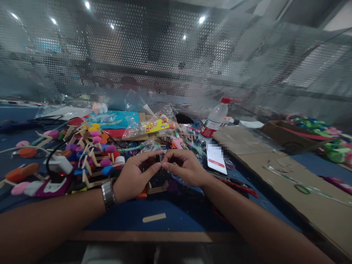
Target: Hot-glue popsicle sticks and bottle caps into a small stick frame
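My left hand [137,176], with a metal watch [108,193] on its wrist, is closed in a pinch of thumb and forefinger. Opposite it, my right hand [185,167] pinches too, its fingertips almost meeting those of the left. Something small and dark shows between the fingertips, too blurred to name. Just below the hands lies a joined piece of wooden sticks [158,188] beside orange clay [142,194]. A single flat wooden craft stick [154,217] rests on the blue table nearer to me.
Colourful clay-and-stick pieces [106,162] crowd the left, around a purple power strip [53,186]. A plastic bottle [213,121], a phone [216,158] and red-handled scissors [242,187] are at the right. Cardboard [275,176] and a box [291,135] lie beyond. A perforated screen [165,55] rises behind.
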`<state>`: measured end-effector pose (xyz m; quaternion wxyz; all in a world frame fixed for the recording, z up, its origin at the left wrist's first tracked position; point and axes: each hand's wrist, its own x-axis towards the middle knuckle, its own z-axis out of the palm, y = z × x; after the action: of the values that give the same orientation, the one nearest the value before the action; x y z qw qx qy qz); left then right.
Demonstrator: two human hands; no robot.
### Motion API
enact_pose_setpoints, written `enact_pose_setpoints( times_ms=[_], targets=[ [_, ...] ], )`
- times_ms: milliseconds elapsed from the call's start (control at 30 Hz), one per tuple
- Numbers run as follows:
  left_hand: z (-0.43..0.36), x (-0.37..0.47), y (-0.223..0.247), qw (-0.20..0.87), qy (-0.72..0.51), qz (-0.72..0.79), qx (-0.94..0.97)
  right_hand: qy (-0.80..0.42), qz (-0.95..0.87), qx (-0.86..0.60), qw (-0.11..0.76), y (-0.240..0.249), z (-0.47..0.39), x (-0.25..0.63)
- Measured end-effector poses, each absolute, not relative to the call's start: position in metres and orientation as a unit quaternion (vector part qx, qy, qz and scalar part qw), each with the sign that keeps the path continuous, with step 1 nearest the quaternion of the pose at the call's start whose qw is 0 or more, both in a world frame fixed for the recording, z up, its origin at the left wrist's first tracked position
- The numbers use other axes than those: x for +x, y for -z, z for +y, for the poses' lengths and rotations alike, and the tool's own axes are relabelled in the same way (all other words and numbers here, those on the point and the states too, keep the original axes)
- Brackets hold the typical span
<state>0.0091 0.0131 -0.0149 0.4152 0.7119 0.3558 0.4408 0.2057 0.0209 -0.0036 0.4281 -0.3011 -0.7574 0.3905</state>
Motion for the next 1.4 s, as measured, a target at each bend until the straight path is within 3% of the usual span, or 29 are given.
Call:
enact_pose_setpoints(
  times_ms=[300,700,1400],
  targets=[
    [0.011,0.011,0.013,0.426,-0.456,0.348,0.699,-0.277,-0.792,-0.321,0.439,0.005,0.020,0.201],
    [0.010,0.010,0.008,0.361,-0.425,0.360,0.748,-0.100,-0.860,-0.286,0.410,0.008,0.019,0.201],
    [0.010,0.008,0.007,0.331,-0.418,0.325,0.781,-0.106,-0.864,-0.268,0.413,0.003,0.015,0.202]
  ],
)
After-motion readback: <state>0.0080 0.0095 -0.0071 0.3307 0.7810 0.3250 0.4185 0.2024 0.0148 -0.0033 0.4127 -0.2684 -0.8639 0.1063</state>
